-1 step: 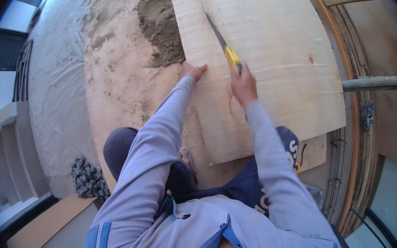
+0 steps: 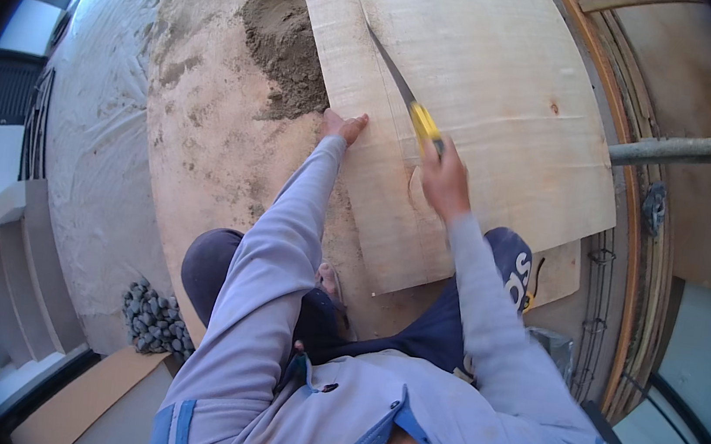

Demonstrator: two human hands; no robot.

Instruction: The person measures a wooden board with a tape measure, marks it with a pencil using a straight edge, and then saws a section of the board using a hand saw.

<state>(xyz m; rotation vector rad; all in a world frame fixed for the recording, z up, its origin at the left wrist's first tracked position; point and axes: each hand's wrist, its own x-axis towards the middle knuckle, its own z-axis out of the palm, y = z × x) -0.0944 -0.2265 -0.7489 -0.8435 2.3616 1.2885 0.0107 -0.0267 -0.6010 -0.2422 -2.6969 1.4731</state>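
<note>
In front of me lies a pale plywood sheet (image 2: 500, 107), with a thin lengthwise line marking off a strip at its left side. A handsaw (image 2: 425, 123) with a yellow and black handle slants along this line, its dark blade reaching to the far part. My right hand (image 2: 444, 175) is closed around the handle. At the strip's left edge, my left hand (image 2: 344, 126) grips the sheet, thumb on top; its other fingers are partly hidden. My knees are bent on both sides of the sheet's near end, and one foot shows beside it.
Dark damp sand (image 2: 284, 38) is heaped on a stained board (image 2: 199, 134) left of the plywood. Grey stones (image 2: 156, 319) lie piled at lower left. On the right run long timber strips (image 2: 633, 245), a round pole (image 2: 688, 152) and a thin steel bar frame (image 2: 598, 293).
My right hand has drawn the saw back toward me and slightly to the right along the line. My left hand stays at the sheet's edge.
</note>
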